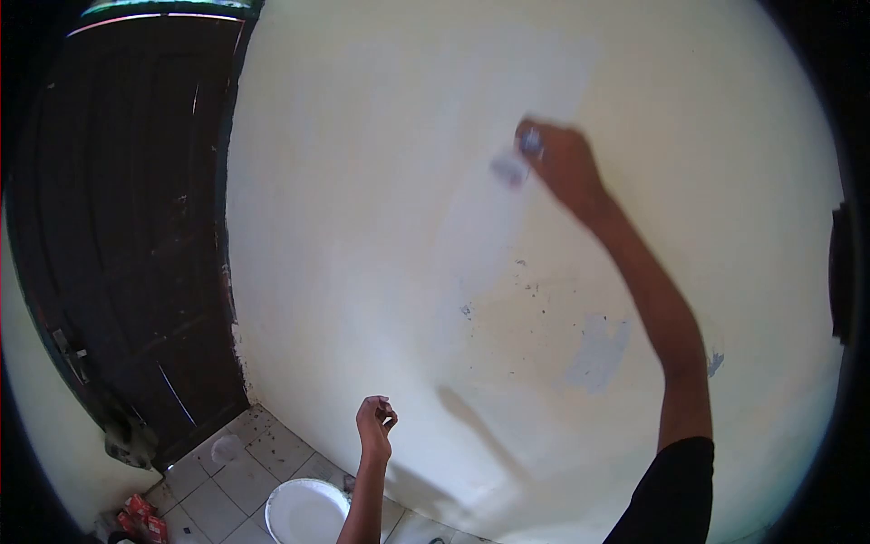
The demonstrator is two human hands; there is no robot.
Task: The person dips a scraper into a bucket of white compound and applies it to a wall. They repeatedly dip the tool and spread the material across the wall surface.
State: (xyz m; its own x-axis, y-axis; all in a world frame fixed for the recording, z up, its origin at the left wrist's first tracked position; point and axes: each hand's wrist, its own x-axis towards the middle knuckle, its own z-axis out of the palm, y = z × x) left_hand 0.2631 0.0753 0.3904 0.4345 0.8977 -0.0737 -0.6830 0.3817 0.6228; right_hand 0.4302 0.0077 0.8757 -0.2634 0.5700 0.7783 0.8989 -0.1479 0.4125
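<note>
My right hand (564, 165) is raised against the cream wall (381, 227), closed around a paintbrush whose head (509, 169) is whitish and blurred. The brush is close to the wall, on a pale, fresher-looking band that slants down to the left; contact cannot be made out. Lower down, my left hand (376, 422) hangs in front of the wall with its fingers loosely curled, and nothing shows in it. Below that hand, a round white bucket (269, 519) stands on the floor, its inside white. My left forearm hides part of its right side.
A dark door (127, 218) fills the left side. On the tiled floor (217, 503) lie a clear plastic container (227, 449) and red packets (143, 519). Dark specks and a pale patch (598, 352) mark the wall. A dark object (841, 272) sits at the right edge.
</note>
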